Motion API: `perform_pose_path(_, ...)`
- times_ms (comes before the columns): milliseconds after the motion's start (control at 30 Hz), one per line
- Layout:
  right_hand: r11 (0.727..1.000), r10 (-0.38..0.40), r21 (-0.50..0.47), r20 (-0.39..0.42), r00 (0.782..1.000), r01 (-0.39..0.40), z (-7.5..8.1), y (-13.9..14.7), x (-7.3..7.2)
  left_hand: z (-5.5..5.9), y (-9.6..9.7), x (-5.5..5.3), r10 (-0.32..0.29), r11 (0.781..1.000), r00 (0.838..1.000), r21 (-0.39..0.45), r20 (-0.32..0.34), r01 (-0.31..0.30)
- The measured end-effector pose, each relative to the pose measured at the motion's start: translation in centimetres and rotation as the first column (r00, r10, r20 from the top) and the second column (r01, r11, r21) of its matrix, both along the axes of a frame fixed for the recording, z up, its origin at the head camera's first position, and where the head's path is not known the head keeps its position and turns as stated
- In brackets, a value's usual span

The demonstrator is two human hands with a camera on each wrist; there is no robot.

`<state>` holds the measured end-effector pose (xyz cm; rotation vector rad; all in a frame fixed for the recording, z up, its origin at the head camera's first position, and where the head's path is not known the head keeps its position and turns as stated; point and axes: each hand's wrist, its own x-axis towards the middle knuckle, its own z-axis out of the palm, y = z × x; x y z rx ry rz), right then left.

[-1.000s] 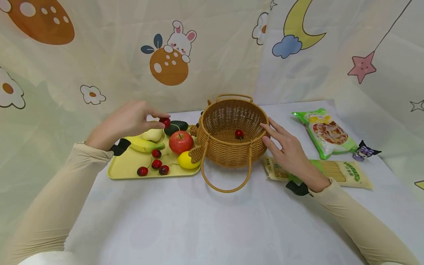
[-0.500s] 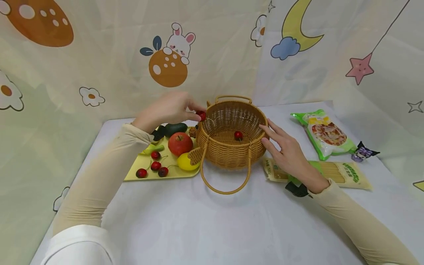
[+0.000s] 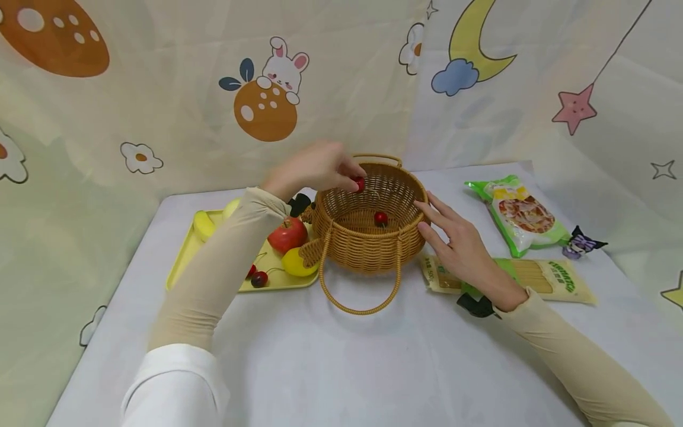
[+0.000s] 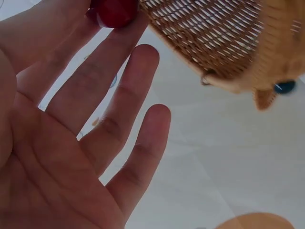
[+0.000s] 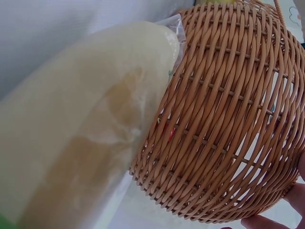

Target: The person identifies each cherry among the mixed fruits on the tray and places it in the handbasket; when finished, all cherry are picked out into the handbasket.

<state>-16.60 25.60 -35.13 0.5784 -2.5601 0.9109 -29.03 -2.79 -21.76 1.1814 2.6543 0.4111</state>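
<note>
One cherry (image 3: 380, 219) is in the basket (image 3: 368, 254) near the tabletop's (image 3: 341, 367) far edge, my left hand (image 3: 320, 169) pinches another (image 3: 360, 185) above, my relaxed right hand (image 3: 461, 246) touches its rim (image 3: 363, 235), and two (image 3: 259, 279) look left on the tray (image 3: 189, 249).

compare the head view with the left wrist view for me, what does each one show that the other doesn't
Only the head view: the right hand touching the basket, the yellow tray with the red apple and lemon, the noodle pack, and a loose cherry inside the basket.

Only the left wrist view: the palm side of the left hand, with its ring and little fingers free of the held cherry.

Both: the left hand pinching the held cherry, and the basket.
</note>
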Motion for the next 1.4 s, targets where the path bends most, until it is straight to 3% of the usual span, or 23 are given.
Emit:
perform_pose_path(133, 1.000, -0.004, 0.004, 0.004, 1.000, 0.004, 0.1, 0.0, 0.0, -0.1, 1.4, -0.4, -0.024, 1.000, 0.999, 0.020, 0.039, 0.023)
perform_pose_path(333, 1.000, -0.010, 0.007, 0.019, 1.000, 0.010, -0.1, 0.0, 0.0, -1.1, 3.2, -0.9, -0.045, 0.998, 0.996, 0.045, 0.077, 0.041)
perform_pose_path(733, 1.000, -0.018, 0.011, 0.021, 1.000, 0.017, -0.1, 0.1, 0.2, -2.8, 5.5, -1.8, -0.066, 0.997, 0.995, 0.032, 0.073, 0.064)
perform_pose_path(1067, 1.000, -0.015, 0.012, 0.033, 0.999, 0.015, -0.1, -0.1, 0.2, -4.5, 6.4, -2.2, -0.044, 0.999, 0.998, -0.026, 0.051, 0.045)
perform_pose_path(1400, 1.000, -0.024, 0.021, 0.028, 0.999, 0.023, -0.1, 0.0, 0.1, -4.7, 6.6, -2.4, -0.051, 0.998, 0.997, -0.024, 0.058, 0.052)
